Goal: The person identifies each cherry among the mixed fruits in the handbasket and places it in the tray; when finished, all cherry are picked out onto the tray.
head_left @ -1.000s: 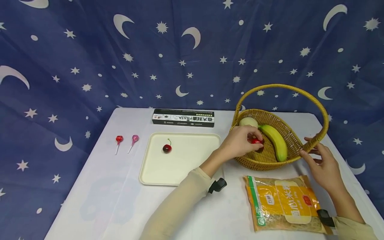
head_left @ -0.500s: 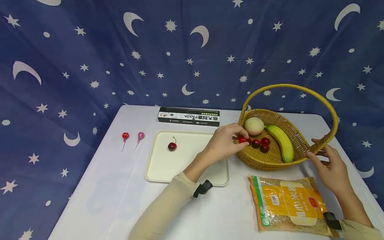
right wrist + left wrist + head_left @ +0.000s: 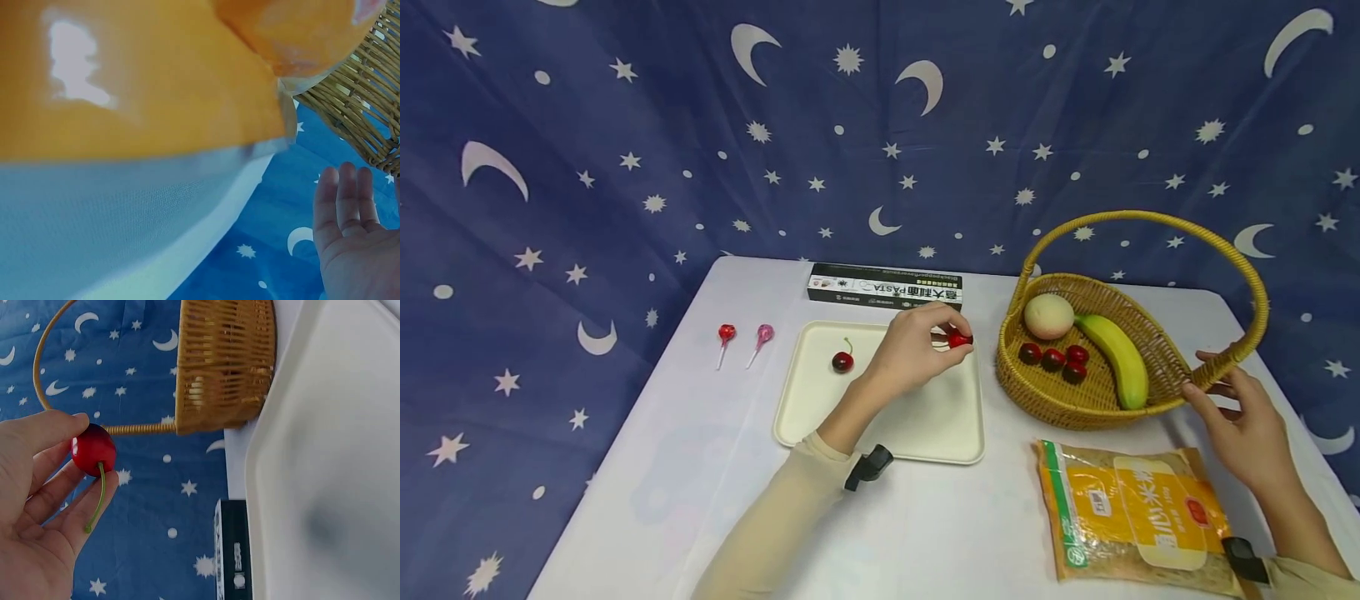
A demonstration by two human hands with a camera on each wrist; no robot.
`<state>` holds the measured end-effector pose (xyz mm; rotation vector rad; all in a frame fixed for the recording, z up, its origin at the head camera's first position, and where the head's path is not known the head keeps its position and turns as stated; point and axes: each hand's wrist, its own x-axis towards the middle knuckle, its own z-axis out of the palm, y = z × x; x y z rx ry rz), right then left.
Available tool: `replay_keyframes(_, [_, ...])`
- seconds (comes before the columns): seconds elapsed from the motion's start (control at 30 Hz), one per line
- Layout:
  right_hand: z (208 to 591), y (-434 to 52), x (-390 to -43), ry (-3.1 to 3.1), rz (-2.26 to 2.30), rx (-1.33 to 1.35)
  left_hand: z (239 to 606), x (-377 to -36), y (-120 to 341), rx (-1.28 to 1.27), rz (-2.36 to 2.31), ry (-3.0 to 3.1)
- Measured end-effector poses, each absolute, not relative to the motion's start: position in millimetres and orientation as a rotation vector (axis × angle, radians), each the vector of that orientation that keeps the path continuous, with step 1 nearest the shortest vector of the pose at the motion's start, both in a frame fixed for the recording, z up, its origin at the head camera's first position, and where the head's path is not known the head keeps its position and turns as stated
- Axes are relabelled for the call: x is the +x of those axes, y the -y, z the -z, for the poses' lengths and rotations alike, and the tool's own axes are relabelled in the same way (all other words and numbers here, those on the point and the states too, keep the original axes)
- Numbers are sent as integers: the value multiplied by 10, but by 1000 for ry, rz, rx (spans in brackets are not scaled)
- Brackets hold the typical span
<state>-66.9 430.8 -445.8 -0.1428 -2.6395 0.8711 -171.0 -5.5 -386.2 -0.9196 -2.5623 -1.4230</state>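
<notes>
1. Left hand (image 3: pixel 913 350) pinching a cherry (image 3: pixel 958 339) above the tray (image 3: pixel 940 421), beside the basket (image 3: pixel 1037 400); carrying step, seemingly.
2. Right hand (image 3: pixel 1243 421) relaxed, fingers straight, by the basket handle.
3. Next, probably: lowering gently near the other cherry (image 3: pixel 842 362); releasing without a roll.

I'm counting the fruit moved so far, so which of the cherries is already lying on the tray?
The dark cherry with the green stem, alone on the cream tray. Three others sit in the basket, and the left hand pinches a bright red one.
</notes>
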Motion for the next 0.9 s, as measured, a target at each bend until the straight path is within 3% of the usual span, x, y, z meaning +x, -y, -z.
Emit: replay_keyframes(0.9, [4475, -4311, -677, 2652, -861, -159, 4259, -1874, 694, -700, 1390, 2690])
